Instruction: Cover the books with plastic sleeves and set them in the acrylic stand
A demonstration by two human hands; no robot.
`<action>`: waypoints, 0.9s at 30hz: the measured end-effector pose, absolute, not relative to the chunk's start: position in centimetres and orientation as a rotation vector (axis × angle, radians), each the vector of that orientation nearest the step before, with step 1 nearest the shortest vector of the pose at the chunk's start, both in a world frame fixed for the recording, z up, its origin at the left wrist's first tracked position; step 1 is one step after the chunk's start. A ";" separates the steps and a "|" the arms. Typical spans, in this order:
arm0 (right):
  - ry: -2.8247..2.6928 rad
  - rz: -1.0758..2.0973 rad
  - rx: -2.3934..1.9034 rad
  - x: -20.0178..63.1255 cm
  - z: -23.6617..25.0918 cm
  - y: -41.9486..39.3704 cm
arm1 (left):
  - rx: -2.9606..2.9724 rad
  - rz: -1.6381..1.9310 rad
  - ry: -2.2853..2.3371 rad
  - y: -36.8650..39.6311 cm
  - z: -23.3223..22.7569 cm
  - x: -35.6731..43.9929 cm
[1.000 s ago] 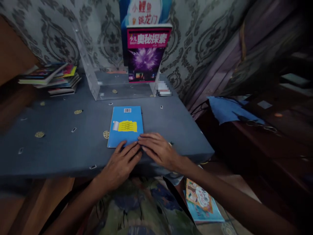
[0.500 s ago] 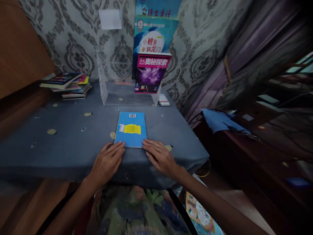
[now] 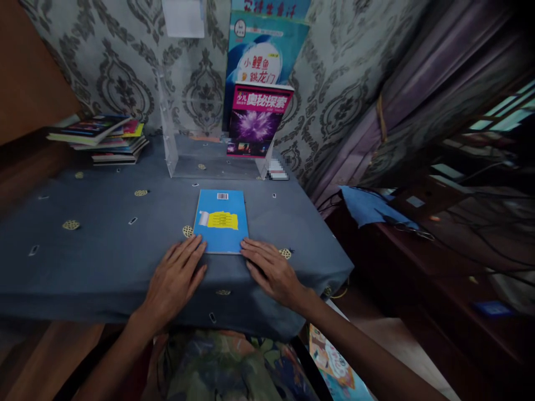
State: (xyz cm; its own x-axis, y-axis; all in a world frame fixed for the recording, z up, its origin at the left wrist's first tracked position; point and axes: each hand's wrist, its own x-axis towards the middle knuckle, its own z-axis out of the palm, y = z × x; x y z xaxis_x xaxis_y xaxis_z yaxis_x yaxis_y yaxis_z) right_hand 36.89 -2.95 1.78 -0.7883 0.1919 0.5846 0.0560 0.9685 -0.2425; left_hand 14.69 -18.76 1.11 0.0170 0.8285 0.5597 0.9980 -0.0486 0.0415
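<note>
A blue book [image 3: 221, 236] with a yellow panel and a barcode lies flat, closed, near the front edge of the table. My left hand [image 3: 178, 273] rests with fingers stretched out, its tips on the book's lower left corner. On the lower right corner lie the fingertips of my right hand [image 3: 273, 270], also stretched out flat. Neither hand is wrapped round the book. Behind it stands a clear acrylic rack [image 3: 169, 150], which holds a purple-and-pink book [image 3: 253, 122] upright on its right side, with a teal book [image 3: 261, 47] above and behind that one.
A stack of books [image 3: 119, 150] sits at the back left of the cloth-covered table [image 3: 104, 250]. To the right, a dark red cabinet [image 3: 401, 245] bears a blue cloth [image 3: 363, 206] and cables. Below the table at the right is a colourful book or box [image 3: 334, 362].
The view has shifted slightly, so the table sits a little further left. My left hand has slid a little outward at the book's corner; the book still lies flat.
</note>
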 end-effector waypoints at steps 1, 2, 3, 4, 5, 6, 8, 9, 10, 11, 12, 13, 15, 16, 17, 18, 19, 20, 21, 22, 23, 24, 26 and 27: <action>-2.470 0.279 -0.172 36.9 1.8 -2.9 | -1.927 -0.627 -1.864 -18.7 1.1 14.8; -2.470 0.278 -0.170 36.9 1.8 -2.9 | -1.920 -0.624 -1.861 -18.7 1.0 14.8; -2.469 0.278 -0.169 36.9 1.9 -2.9 | -1.913 -0.625 -1.856 -18.7 0.9 14.9; -2.468 0.279 -0.167 36.9 1.9 -2.9 | -1.909 -0.625 -1.852 -18.7 0.9 14.9; -2.465 0.283 -0.164 36.9 1.9 -2.9 | -1.905 -0.622 -1.854 -18.7 0.9 14.9; -2.463 0.292 -0.163 36.9 1.8 -2.9 | -1.901 -0.616 -1.857 -18.7 0.8 15.0; -2.454 0.334 -0.163 36.9 1.8 -2.9 | -1.895 -0.601 -1.864 -18.6 0.9 15.0; -2.446 0.373 -0.163 36.9 1.8 -2.9 | -1.892 -0.594 -1.866 -18.5 1.0 15.0; -2.434 0.425 -0.167 37.0 1.8 -2.9 | -1.896 -0.588 -1.868 -18.3 1.2 15.1; -2.420 0.492 -0.179 37.0 1.9 -2.8 | -1.903 -0.589 -1.864 -18.1 1.4 15.1; -2.405 0.575 -0.203 37.1 2.1 -2.6 | -1.918 -0.590 -1.855 -17.8 1.6 15.2; -2.390 0.674 -0.237 37.2 2.3 -2.4 | -1.941 -0.589 -1.845 -17.4 1.8 15.4; -2.361 0.911 -0.330 37.2 2.8 -1.7 | -2.004 -0.593 -1.813 -16.4 2.2 15.8; -2.342 1.037 -0.372 37.2 3.1 -1.3 | -2.036 -0.595 -1.794 -15.9 2.4 16.1; -2.324 1.155 -0.398 37.1 3.3 -0.8 | -2.067 -0.592 -1.779 -15.3 2.6 16.3; -2.299 1.254 -0.397 36.9 3.5 -0.3 | -2.091 -0.585 -1.764 -14.8 2.8 16.6; -2.274 1.327 -0.398 36.8 3.6 0.2 | -2.107 -0.574 -1.744 -14.4 3.0 16.8; -2.247 1.375 -0.392 36.6 3.6 0.7 | -2.115 -0.558 -1.720 -14.0 3.2 17.0; -2.223 1.409 -0.386 36.3 3.6 1.0 | -2.118 -0.538 -1.694 -13.7 3.4 17.1; -2.196 1.430 -0.385 36.1 3.5 1.2 | -2.117 -0.518 -1.665 -13.4 3.6 17.1; -2.168 1.445 -0.384 35.9 3.4 1.4 | -2.118 -0.498 -1.638 -13.2 3.8 17.0; -2.142 1.460 -0.384 35.8 3.3 1.5 | -2.121 -0.481 -1.615 -13.0 4.0 17.0; -2.091 1.483 -0.383 35.6 3.1 1.5 | -2.133 -0.455 -1.582 -12.9 4.3 16.7; -2.072 1.492 -0.383 35.6 3.1 1.5 | -2.141 -0.444 -1.572 -12.8 4.4 16.6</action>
State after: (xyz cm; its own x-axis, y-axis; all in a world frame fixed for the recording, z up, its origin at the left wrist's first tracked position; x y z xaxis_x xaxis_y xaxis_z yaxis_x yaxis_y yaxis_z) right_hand 35.61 1.47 3.10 -0.8065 0.5272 0.2678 -0.0868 0.3424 -0.9355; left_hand 16.63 -12.83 4.42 0.3007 0.8107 0.5024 0.9537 -0.2535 -0.1618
